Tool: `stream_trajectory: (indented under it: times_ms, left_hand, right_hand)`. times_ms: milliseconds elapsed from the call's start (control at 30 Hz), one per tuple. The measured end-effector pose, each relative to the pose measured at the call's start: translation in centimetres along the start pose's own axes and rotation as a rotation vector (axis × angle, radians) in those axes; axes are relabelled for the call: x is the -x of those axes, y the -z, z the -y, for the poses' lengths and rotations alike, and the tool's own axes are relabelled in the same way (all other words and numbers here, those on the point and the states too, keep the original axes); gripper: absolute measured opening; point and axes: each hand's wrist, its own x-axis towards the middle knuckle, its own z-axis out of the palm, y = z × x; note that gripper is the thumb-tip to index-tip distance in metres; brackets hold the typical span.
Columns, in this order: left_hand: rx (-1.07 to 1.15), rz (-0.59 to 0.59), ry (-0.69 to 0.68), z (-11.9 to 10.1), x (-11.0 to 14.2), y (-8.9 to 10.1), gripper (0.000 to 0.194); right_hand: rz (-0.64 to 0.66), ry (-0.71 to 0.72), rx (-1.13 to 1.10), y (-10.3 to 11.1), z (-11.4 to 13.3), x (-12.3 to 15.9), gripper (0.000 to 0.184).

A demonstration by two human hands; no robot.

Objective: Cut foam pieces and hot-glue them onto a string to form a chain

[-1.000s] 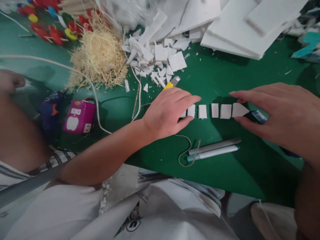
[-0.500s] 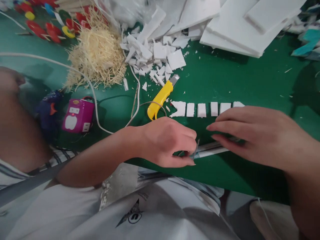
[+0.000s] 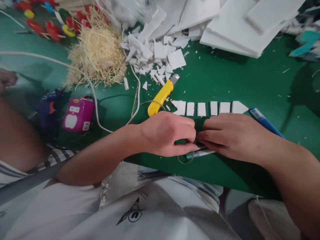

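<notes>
My left hand (image 3: 170, 133) is closed, with thumb and forefinger pinching a thin grey wire (image 3: 185, 162) whose loop hangs below the fingers. My right hand (image 3: 232, 136) is closed too, its fingertips meeting those of my left hand; what they pinch is hidden. Under the hands lies a white strip (image 3: 203, 152) with a bluish end, partly covered. Just beyond the hands runs a row of several small white foam pieces (image 3: 201, 109), notched at the left end and pointed at the right. A yellow utility knife (image 3: 160, 99) with its blade out rests left of the row.
Foam scraps (image 3: 160, 53) and large foam sheets (image 3: 232, 26) lie at the back, beside a heap of thin wooden sticks (image 3: 100, 56). A pink box (image 3: 78, 114) and a white cable (image 3: 93, 90) are at left. A blue strip (image 3: 266, 122) lies right. Another person's hand (image 3: 7, 78) shows far left.
My right hand has moved left and closed, its fingertips now at my left hand's. My left hand has risen slightly. The wire loop and the blue strip have come into sight.
</notes>
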Motion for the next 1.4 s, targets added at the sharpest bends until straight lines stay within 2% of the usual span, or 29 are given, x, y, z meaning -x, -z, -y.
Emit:
stream_trajectory:
  times_ms: [100,233,333,400,533,600,667,733,867,967,1067,1167,1300,1367,1400]
  left_hand:
    - [-0.006,-0.05,0.035,-0.2,0.0,0.1,0.024]
    - [0.013,-0.203,0.076,-0.6,0.0,-0.2,0.019]
    - [0.106,-0.284,0.029,-0.6,-0.1,-0.9,0.029]
    - [0.218,-0.289,0.02,-0.7,-0.3,-1.4,0.031]
    - [0.561,-0.191,0.162,-1.6,-0.8,-1.7,0.006]
    - [0.736,-0.182,0.291,-2.2,-1.0,-1.4,0.005]
    - [0.808,-0.253,0.4,-2.5,-1.0,-0.8,0.012]
    - [0.707,-0.371,0.434,-2.4,-0.9,-0.2,0.018]
    - [0.317,-0.593,0.395,-1.3,-0.6,0.4,0.021]
    - [0.154,-0.663,0.343,-0.7,-0.4,0.4,0.019]
    - [0.104,-0.679,0.287,-0.7,-0.2,0.3,0.018]
    - [0.127,-0.665,0.278,-1.1,-0.1,0.3,0.017]
    - [0.253,-0.591,0.253,-1.6,-0.2,0.3,0.016]
    - [0.323,-0.549,0.221,-1.6,-0.2,0.3,0.015]
    - [0.339,-0.534,0.207,-1.6,-0.2,0.4,0.015]
  right_hand:
    - [-0.033,-0.017,-0.008,0.2,0.2,-0.1,0.025]
    - [-0.183,-0.055,-0.036,1.1,0.4,0.0,0.009]
    - [-0.255,-0.107,-0.046,2.1,0.5,0.2,0.016]
    - [-0.292,-0.151,-0.006,2.6,0.6,0.5,0.02]
    - [-0.418,-0.391,0.089,2.8,0.9,1.1,0.023]
    - [-0.384,-0.532,0.033,2.6,1.0,1.3,0.015]
    - [-0.562,-0.681,0.047,2.5,1.0,1.4,0.007]
    - [-0.679,-0.762,0.06,2.4,1.1,1.5,0.006]
    - [-0.631,-0.816,-0.049,2.7,1.4,1.4,0.003]
    - [-0.705,-0.842,-0.223,2.6,1.5,0.9,0.012]
    - [-0.767,-0.79,-0.35,2.2,1.3,0.5,0.027]
    - [-0.706,-0.657,-0.467,1.9,1.1,0.3,0.038]
    - [-0.388,-0.613,-0.647,1.8,1.3,-0.1,0.051]
    - [-0.262,-0.579,-0.677,1.8,1.4,-0.6,0.048]
    - [-0.222,-0.547,-0.685,1.8,1.4,-0.8,0.039]
